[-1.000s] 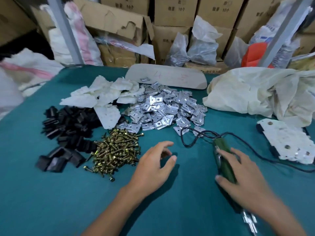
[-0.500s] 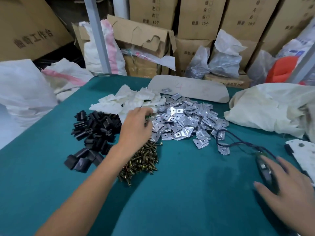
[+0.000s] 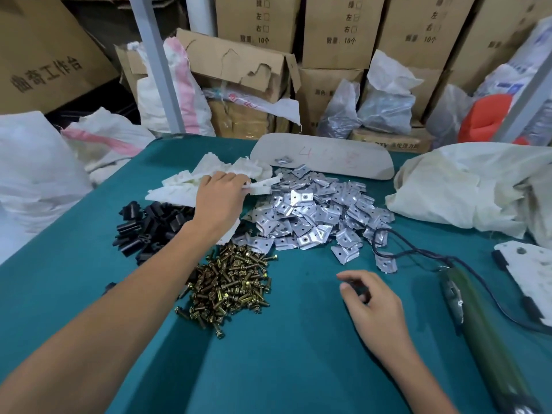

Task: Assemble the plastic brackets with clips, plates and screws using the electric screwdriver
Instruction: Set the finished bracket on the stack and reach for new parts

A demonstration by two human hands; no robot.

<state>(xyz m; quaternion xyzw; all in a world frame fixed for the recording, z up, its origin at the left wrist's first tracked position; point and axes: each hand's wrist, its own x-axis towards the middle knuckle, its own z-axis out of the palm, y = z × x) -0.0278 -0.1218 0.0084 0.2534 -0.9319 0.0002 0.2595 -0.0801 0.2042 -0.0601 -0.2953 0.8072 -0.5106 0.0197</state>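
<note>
**Four stocks of parts, one bracket being drawn**

Item in hand: one white bracket (image 3: 261,186), pinched at its near end by the fingertips of the left hand (image 3: 219,198). It sat at the right edge of the bracket heap (image 3: 179,189), just beside the metal plates (image 3: 313,216).

Right hand (image 3: 370,297): low over the green table (image 3: 268,369), fingers loosely curled, apparently holding nothing.

Electric screwdriver (image 3: 478,318): flat on the table to the right of that hand, apart from it.

Other stocks: black clips (image 3: 149,225) left of the forearm; brass screws (image 3: 230,285) nearest the person.

Handling note: the bracket probably needed lifting straight up, since its neighbours looked likely to snag and come with it. The bare cloth before the right hand seemed the sensible place to fit clip and plate.
</note>
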